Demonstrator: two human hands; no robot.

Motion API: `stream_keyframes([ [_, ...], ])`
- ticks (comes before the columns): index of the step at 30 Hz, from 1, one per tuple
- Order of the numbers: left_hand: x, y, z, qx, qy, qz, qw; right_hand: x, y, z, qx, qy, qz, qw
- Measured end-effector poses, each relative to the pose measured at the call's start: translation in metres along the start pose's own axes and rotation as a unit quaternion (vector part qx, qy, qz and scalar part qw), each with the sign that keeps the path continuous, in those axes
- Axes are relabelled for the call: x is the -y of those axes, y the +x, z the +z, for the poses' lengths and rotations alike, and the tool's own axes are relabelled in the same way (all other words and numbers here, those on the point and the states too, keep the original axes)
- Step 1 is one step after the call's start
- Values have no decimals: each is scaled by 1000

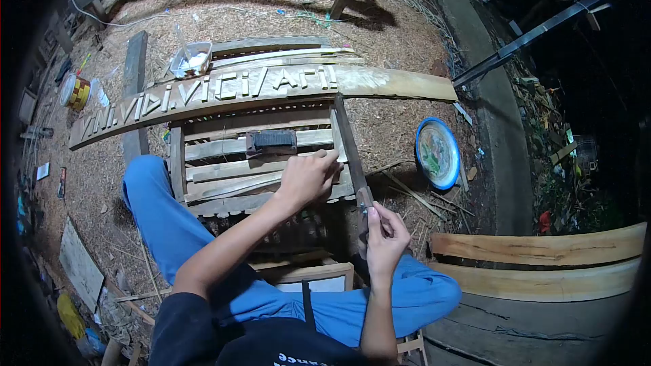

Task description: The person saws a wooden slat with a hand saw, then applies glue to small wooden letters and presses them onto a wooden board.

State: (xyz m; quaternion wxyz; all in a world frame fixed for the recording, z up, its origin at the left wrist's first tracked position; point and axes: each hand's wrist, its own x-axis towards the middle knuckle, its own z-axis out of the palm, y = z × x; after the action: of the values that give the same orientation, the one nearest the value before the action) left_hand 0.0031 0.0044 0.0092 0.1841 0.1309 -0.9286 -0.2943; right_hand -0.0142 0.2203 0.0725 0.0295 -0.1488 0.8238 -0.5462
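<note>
My left hand (pixel 308 177) is over the right part of the slatted wooden crate, its fingers bent together; whatever they hold, if anything, is hidden. My right hand (pixel 388 240) pinches a small brown wooden piece (pixel 365 198) beside a dark narrow bar. A dark block with a ribbed top (pixel 271 141) rests on the slats, just beyond my left hand. Past it lies a long plank (pixel 400 84) with raised wooden letters along its left and middle parts.
A blue-rimmed round basin (pixel 438 154) stands on the ground at the right. Two light boards (pixel 542 247) lie at the lower right. A plastic tub (pixel 191 59) with white contents sits behind the lettered plank, and a yellow-red bucket (pixel 75 92) is at the far left.
</note>
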Motion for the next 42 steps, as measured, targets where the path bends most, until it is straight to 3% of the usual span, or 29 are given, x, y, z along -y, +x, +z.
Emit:
stream_keyframes([
  [16,-1,-1,-1,-1,10,14,1000,3,-3,7,20,-25,32,999],
  [22,-9,1,-7,16,1,-39,999,3,-9,13,5,-12,10,1000],
  [29,-8,1,-4,8,-15,-58,998,1,-48,-33,15,3,38,999],
  [31,-6,1,-4,6,-10,-48,999,11,-63,-55,10,53,161,985],
  [32,-4,2,-2,-5,-18,-34,999,-20,-67,-70,9,1,81,997],
  [36,-5,0,-3,-8,-5,-25,1000,4,-51,-58,-69,35,70,995],
  [42,-2,-4,-3,-17,-1,16,1000,9,-10,-14,-23,8,12,1000],
])
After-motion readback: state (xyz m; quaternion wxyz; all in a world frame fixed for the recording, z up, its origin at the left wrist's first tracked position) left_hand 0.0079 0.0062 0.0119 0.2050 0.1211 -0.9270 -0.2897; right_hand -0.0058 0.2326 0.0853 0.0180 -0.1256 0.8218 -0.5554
